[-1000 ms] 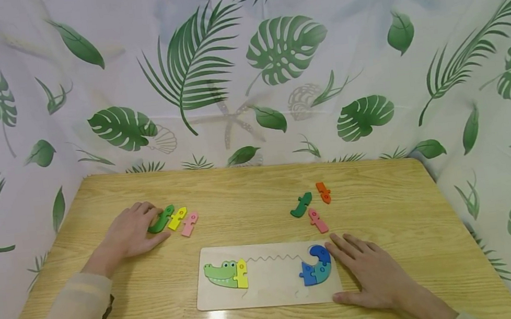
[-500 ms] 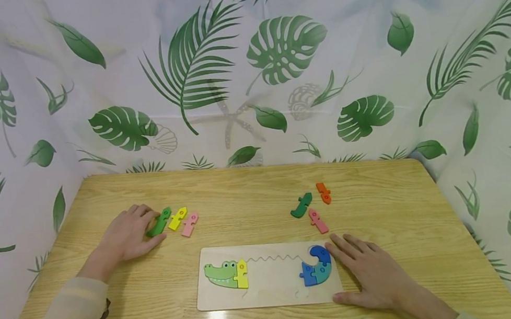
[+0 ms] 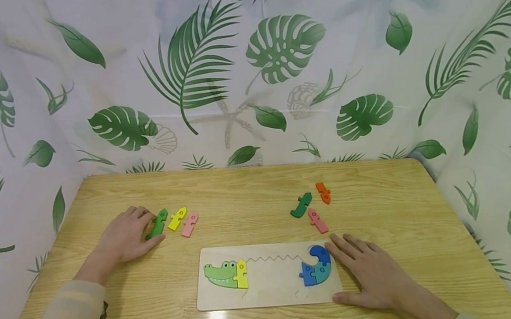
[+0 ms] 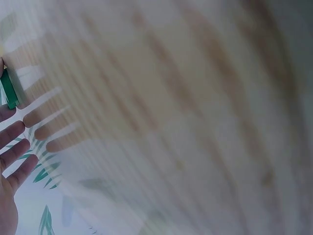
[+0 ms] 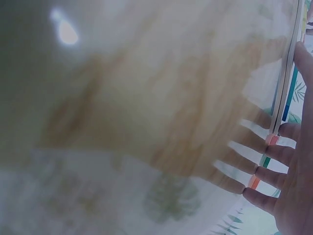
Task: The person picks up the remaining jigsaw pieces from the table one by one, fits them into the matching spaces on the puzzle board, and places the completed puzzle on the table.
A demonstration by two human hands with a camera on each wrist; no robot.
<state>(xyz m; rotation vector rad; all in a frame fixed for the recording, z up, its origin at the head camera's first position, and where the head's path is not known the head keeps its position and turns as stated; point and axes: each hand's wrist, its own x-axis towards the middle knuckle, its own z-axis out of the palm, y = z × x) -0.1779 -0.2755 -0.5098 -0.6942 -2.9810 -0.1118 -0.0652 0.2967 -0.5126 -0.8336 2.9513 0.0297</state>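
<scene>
My left hand (image 3: 124, 235) lies at the left of the table, thumb and index finger holding a green puzzle piece (image 3: 160, 220) by its sides. In the left wrist view that green piece (image 4: 9, 89) shows between the fingertips at the left edge. Beside it lie a yellow piece (image 3: 177, 218) and a pink piece (image 3: 189, 225). A wooden puzzle board (image 3: 275, 291) bears a crocodile head (image 3: 221, 275), a yellow piece (image 3: 242, 274) and a blue tail (image 3: 321, 269) of several joined pieces. Fingers spread, my right hand (image 3: 373, 275) rests at the board's right edge.
Behind the board, to the right, lie a dark green piece (image 3: 302, 205), an orange piece (image 3: 323, 193) and a second pink piece (image 3: 318, 221). The wooden table (image 3: 240, 193) ends at a leaf-patterned cloth (image 3: 211, 106) at the back and sides.
The green piece has moved slightly left, away from the yellow one, and turned more upright under my left hand. My right hand and the board have stayed put.
</scene>
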